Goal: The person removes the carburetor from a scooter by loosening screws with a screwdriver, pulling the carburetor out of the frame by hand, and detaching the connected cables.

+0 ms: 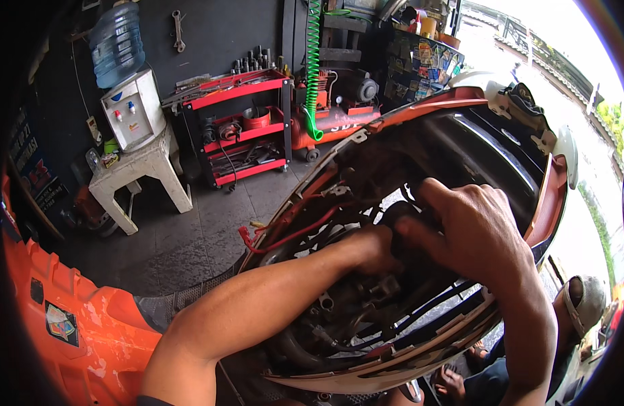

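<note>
A scooter's body (420, 135) stands before me, its middle opened up so that the engine parts (366, 304) show inside. My left hand (374, 249) reaches into this opening, curled against a dark rounded part; shadow hides most of its fingers. From the right, my right hand (464, 227) bends down over the same dark part (403, 215), thumb and fingers closed about it. Both hands are close together, and whatever lies between them is too dark to name. A red cable (295, 238) runs along the left edge of the opening.
At the lower left is an orange scooter floor panel (88, 331). Beyond stand a red tool cart (237, 95), an air compressor (335, 125) and a water dispenser (132, 111) on a stool (139, 169). A green coiled hose (313, 68) hangs down. Another person in a cap (584, 304) crouches at right.
</note>
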Demonstrator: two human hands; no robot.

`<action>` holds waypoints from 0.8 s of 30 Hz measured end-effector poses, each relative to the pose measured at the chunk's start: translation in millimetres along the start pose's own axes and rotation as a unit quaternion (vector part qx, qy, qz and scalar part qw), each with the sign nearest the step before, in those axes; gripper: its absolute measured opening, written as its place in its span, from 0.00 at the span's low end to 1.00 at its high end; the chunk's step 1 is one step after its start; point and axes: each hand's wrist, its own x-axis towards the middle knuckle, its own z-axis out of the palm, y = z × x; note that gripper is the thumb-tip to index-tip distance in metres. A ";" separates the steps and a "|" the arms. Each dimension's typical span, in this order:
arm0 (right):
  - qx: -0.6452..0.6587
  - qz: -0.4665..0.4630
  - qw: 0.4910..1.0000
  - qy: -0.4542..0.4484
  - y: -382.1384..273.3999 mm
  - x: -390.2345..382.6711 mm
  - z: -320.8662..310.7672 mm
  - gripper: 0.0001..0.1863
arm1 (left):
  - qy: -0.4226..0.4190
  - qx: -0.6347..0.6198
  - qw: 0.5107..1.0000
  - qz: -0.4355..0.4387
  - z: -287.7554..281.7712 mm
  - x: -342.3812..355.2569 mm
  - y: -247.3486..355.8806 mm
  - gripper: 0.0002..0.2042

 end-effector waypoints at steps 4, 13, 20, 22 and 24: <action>-0.019 -0.046 0.998 0.029 8.5 -1.1 8.1 0.18 | 0.015 0.045 0.999 -0.020 -2.3 -4.3 9.5 0.21; -0.040 0.008 0.999 -0.017 11.2 -4.5 5.1 0.20 | 0.020 0.038 0.998 -0.041 -0.5 -3.3 11.4 0.20; -0.096 0.122 0.988 -0.012 -1.8 -6.6 -1.7 0.16 | 0.020 0.003 1.000 0.018 -2.3 -5.3 14.8 0.24; -0.081 0.063 0.994 0.034 5.2 -11.7 7.6 0.15 | 0.073 -0.011 0.997 0.036 4.6 -5.1 10.6 0.23; 0.002 -0.024 0.997 0.074 8.4 -12.2 14.8 0.17 | 0.093 -0.002 0.995 0.030 8.4 -2.3 12.3 0.20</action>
